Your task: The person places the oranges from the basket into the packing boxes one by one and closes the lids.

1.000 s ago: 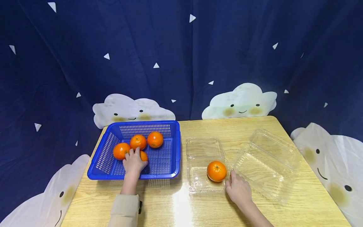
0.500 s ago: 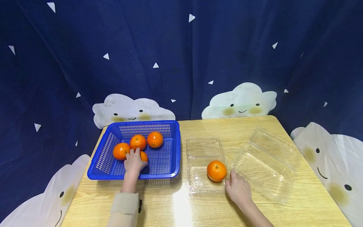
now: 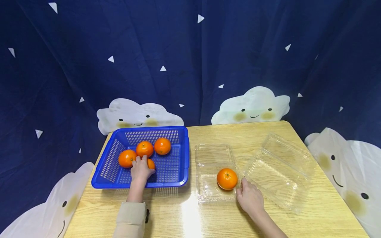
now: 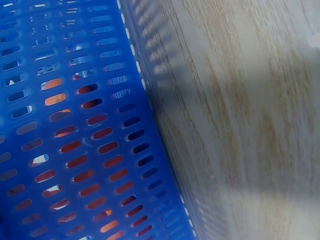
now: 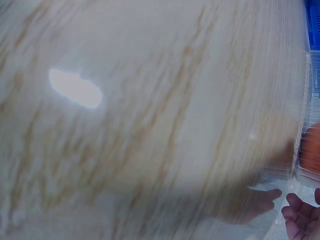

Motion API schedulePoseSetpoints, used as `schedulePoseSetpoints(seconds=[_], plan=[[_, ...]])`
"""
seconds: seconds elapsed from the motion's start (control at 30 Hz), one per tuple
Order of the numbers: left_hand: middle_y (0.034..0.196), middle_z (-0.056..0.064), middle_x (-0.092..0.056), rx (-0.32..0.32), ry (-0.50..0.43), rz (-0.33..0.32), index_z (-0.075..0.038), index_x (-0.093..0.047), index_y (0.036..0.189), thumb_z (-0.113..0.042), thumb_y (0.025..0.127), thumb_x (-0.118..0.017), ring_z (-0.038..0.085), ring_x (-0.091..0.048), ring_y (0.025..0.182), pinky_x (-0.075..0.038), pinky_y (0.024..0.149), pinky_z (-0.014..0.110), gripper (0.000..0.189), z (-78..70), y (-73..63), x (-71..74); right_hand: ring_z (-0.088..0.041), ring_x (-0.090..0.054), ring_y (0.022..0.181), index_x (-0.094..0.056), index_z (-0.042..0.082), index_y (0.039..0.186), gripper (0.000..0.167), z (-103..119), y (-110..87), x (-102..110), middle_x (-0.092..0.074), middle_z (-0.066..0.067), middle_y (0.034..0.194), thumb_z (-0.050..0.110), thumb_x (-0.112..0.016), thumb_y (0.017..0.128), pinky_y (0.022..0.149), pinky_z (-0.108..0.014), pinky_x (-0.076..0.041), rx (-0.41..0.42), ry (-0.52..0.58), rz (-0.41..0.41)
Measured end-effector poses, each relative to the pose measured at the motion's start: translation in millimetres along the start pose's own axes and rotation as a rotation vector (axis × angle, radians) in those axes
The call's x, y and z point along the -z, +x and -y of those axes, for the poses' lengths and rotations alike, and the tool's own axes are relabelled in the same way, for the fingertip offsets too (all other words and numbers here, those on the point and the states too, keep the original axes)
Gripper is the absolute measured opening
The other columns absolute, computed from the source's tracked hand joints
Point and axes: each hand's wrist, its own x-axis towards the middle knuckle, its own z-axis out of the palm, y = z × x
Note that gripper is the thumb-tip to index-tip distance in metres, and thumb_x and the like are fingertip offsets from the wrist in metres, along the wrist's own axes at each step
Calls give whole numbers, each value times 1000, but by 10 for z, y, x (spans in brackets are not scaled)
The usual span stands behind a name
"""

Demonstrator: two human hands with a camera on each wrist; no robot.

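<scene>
The head view looks forward and down at the table (image 3: 169, 218); the left wrist view, very near, shares the blue basket (image 3: 186, 158); the right, close above the table, probably catches its edge.

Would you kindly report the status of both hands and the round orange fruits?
Left hand curled over round orange fruit in blue plastic basket. Right hand beside clear plastic container, contact unclear. Second fruit in container. Basket wall between both fruits.

Basket (image 3: 169, 168) w/ fruit (image 3: 145, 148) L of box (image 3: 206, 185), 2nd box (image 3: 279, 172) R.
</scene>
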Motion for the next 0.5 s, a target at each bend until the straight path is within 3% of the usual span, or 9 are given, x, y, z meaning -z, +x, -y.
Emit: schedulePoseSetpoints(seconds=[0.5], plan=[[111, 30, -46, -32, 7, -48, 2, -49, 121, -28, 64, -79, 48, -44, 101, -43, 78, 56, 71, -5, 17, -6, -24, -46, 62, -45, 7, 82, 15, 5, -2, 6, -46, -5, 66, 20, -54, 81, 52, -36, -35, -7, 1, 11]])
